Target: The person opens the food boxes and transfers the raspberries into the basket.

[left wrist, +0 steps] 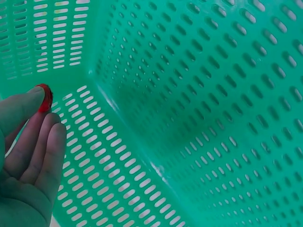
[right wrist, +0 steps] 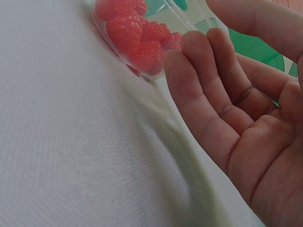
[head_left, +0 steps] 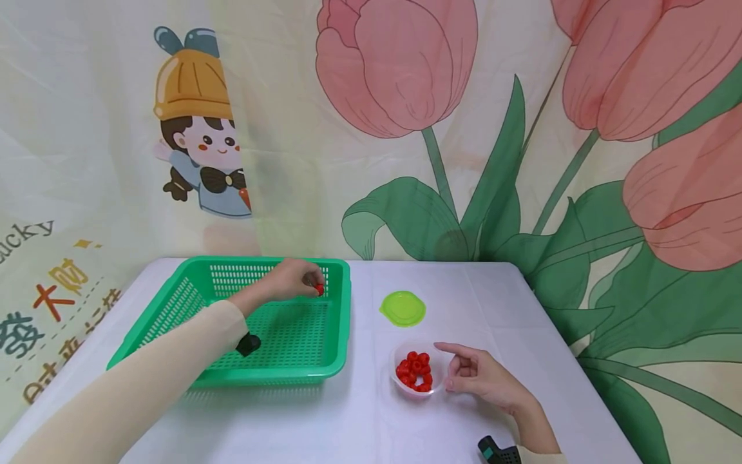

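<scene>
In the head view my left hand (head_left: 292, 278) is inside the green basket (head_left: 344, 322), by its far right corner. Thumb and fingers pinch a small red raspberry (left wrist: 46, 98), partly covered by the thumb; it is held above the basket floor. To the right stands a clear round container (head_left: 439, 366) with several red raspberries (head_left: 415, 368) in it. My right hand (head_left: 487, 380) is at the right side of this container, index finger stretched along its far rim and thumb near its side. Its fingers look relaxed, at or very near the clear wall.
A light green round lid (head_left: 403, 309) lies on the white tablecloth (head_left: 464, 303) behind the container. The basket's slotted walls rise around my left hand. A cloth printed with tulips (head_left: 400, 64) hangs behind the table.
</scene>
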{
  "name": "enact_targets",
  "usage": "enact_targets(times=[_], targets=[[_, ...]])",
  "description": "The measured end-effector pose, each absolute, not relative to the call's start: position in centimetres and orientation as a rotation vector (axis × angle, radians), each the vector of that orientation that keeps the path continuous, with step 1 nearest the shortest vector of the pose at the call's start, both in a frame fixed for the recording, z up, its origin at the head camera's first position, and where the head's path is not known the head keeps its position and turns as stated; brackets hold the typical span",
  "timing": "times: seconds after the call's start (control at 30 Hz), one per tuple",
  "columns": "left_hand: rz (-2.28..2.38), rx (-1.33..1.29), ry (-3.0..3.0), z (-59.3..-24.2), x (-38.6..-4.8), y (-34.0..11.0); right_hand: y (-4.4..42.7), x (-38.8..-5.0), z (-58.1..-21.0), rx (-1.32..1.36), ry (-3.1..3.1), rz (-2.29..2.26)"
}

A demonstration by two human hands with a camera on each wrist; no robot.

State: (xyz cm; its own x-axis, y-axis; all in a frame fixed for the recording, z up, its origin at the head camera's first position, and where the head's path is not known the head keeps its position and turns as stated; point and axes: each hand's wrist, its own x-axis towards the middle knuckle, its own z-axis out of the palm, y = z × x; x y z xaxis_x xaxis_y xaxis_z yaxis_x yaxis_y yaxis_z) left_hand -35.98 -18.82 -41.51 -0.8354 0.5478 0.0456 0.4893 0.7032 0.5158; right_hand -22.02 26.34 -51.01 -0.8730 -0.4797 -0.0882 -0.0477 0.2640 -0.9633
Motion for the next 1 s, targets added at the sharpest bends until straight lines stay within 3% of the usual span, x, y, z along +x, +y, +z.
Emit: enact_targets(times=[1.0], targets=[[0.745,0.749,2.713,-45.4,-36.8,-19.4,26.4,-22.1,-51.1,-0.474,2.197,-1.632]])
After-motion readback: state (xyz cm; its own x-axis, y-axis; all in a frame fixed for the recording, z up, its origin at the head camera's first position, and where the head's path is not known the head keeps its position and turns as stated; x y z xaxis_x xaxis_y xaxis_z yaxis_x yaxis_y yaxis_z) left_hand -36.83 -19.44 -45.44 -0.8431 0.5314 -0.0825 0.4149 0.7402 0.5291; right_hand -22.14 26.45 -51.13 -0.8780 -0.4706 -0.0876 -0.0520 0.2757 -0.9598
